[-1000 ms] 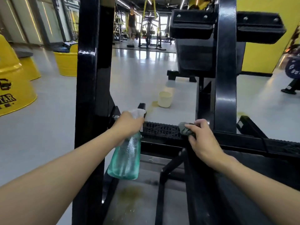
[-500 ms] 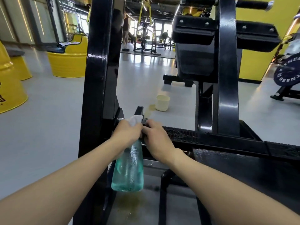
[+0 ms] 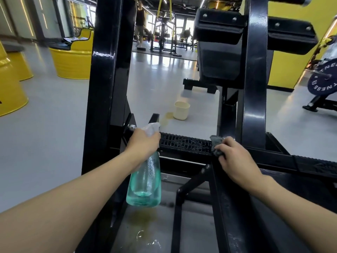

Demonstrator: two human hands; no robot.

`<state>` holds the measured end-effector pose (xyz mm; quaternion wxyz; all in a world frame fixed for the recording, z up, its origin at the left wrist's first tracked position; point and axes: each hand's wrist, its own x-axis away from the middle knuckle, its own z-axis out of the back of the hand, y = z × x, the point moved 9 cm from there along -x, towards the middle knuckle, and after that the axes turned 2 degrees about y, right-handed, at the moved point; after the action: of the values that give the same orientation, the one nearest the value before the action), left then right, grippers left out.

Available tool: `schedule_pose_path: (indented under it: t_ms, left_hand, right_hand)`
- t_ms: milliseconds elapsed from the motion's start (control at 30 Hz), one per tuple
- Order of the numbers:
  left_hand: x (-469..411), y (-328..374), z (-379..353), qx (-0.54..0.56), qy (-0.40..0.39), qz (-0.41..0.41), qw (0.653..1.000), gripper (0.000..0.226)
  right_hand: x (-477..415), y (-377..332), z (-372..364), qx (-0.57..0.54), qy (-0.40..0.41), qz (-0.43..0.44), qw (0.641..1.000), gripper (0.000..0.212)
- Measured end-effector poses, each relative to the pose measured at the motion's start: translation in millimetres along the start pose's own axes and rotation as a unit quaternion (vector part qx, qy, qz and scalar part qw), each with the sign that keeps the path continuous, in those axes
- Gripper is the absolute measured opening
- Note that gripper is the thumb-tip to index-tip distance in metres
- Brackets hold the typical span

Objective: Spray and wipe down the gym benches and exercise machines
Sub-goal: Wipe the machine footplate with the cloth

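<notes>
Fingers [image 3: 227,142] of the right hand [image 3: 235,161] bunch a grey cloth [image 3: 215,145] at the 3 o'clock end of the ribbed footplate [image 3: 184,143], the left hand [image 3: 144,142] gripping the spray bottle [image 3: 145,181] at 9 o'clock; pressing along the ribs should clean best.

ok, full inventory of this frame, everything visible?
machine frame: 1, black, centre
footplate: 1, black ribbed, low centre
pads: 2, black, upper right
spray bottle: 1, teal, gripped, left of footplate
cloth: 1, grey, footplate's right end
bucket: 1, cream, floor beyond frame
drums: at least 3, yellow, left floor
weight plate: 1, dark blue, far right
person: 1, dark top, far background
left hand: 1, grips spray bottle
right hand: 1, holds cloth on footplate
</notes>
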<state>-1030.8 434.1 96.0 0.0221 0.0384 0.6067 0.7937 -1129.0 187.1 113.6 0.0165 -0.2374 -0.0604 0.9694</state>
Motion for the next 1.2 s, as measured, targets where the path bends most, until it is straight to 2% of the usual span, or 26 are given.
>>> schedule_pose_path:
  t_ms: [100,200,300,400,500,567,733,833,967,1133,1200]
  left_hand:
    - [0,-2,0,0.001,-0.001,0.008,1.0,0.015]
    - [-2,-6,0,0.022,-0.007,0.011,1.0,0.016]
    - [-4,-10,3,0.047,0.007,0.009,0.999,0.017]
    - [-7,-14,6,0.095,0.025,0.016,0.995,0.036]
    - [-9,-16,6,0.116,0.031,0.031,0.992,0.039]
    - [-9,-16,8,0.112,0.048,0.038,0.992,0.035]
    - [-13,-20,7,0.097,0.1,0.066,0.988,0.034]
    - [-13,-20,5,0.087,0.108,0.068,0.988,0.04]
    - [-10,-18,7,0.072,0.101,0.062,0.99,0.021]
    - [-8,-16,8,0.078,0.103,0.048,0.99,0.042]
    - [-12,-19,11,0.086,0.123,0.047,0.988,0.033]
  right_hand:
    - [-14,-23,-13,-0.029,0.041,0.007,0.999,0.009]
    - [-31,-60,-29,-0.066,0.054,0.015,0.996,0.012]
    - [-50,-116,-47,-0.11,0.032,0.057,0.992,0.022]
    - [-62,-153,-59,-0.154,-0.011,0.102,0.983,0.023]
    - [-60,-137,-54,-0.128,-0.037,0.125,0.983,0.03]
    - [-54,-105,-45,-0.117,-0.038,0.097,0.988,0.031]
    - [-22,-13,-13,-0.051,-0.009,0.022,0.998,0.024]
    - [-12,2,-5,-0.028,0.009,0.0,1.0,0.014]
    - [-26,-36,-15,-0.051,0.047,0.02,0.997,0.008]
    - [-65,-129,-56,-0.123,0.012,0.099,0.987,0.021]
    - [-74,-157,-64,-0.13,-0.014,0.135,0.982,0.022]
